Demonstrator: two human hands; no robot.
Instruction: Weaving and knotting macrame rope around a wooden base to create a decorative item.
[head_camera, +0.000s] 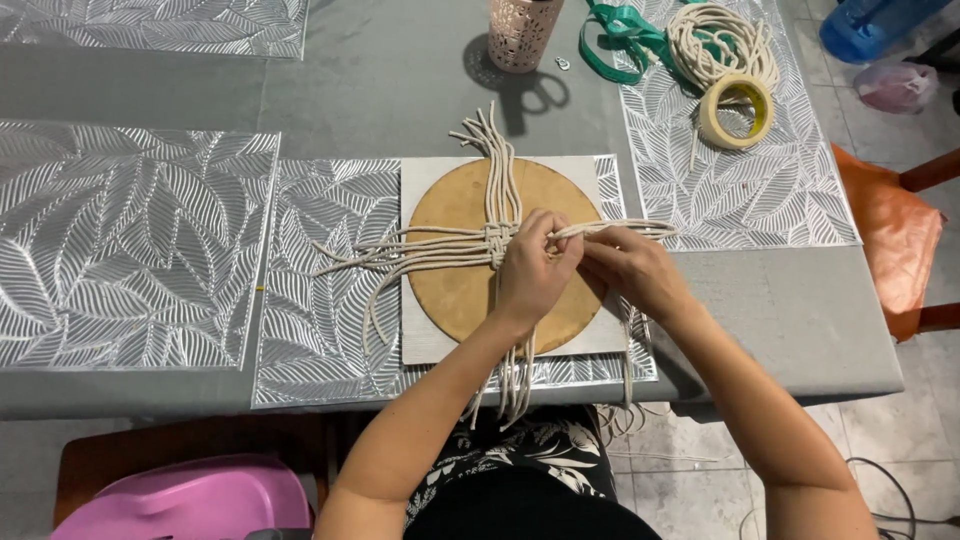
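Several cream cords (420, 250) lie crossed over a round tan board (455, 205) set on a white square panel (420, 345). One bundle runs up and down, the other left to right, and they interlace at the middle. My left hand (530, 275) pinches cords just right of the crossing. My right hand (630, 265) grips the same strands a little further right, with their loose ends reaching toward the right.
Silver leaf-pattern placemats (120, 240) cover a grey table. At the back stand a pink perforated cup (520, 35), a green ribbon (625, 35), a coil of cream cord (715, 35) and a tape roll (737, 110). An orange chair (890, 235) is at right, a pink stool (190, 500) at lower left.
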